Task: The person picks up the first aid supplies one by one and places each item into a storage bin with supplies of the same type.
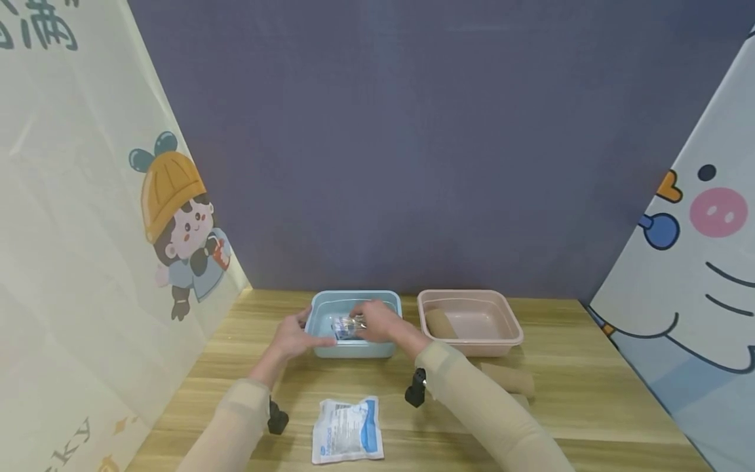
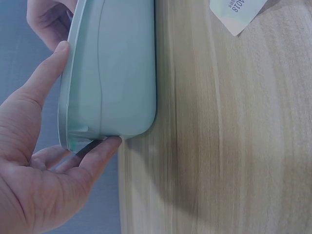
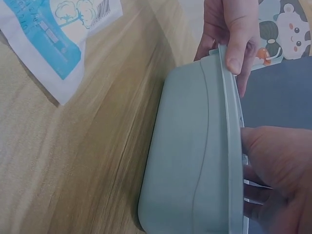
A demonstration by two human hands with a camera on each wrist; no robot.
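Note:
A light-blue plastic basin (image 1: 355,351) stands at the back of the table. My left hand (image 1: 293,335) holds its left front corner, with the thumb (image 2: 57,58) on the front rim and the other fingers around the left side. My right hand (image 1: 377,321) reaches over the front rim into the basin. Its fingers hold a shiny, clear plastic packet (image 1: 345,327) with dark print, low inside the basin. In the right wrist view the basin wall hides the packet and the fingertips of the right hand (image 3: 282,170).
A white and blue medical packet (image 1: 348,431) lies flat in front of the basin. To the right stands a pink basin (image 1: 489,349) with a brown roll (image 1: 440,324) in it. Another brown roll (image 1: 512,380) lies before it, partly behind the right sleeve.

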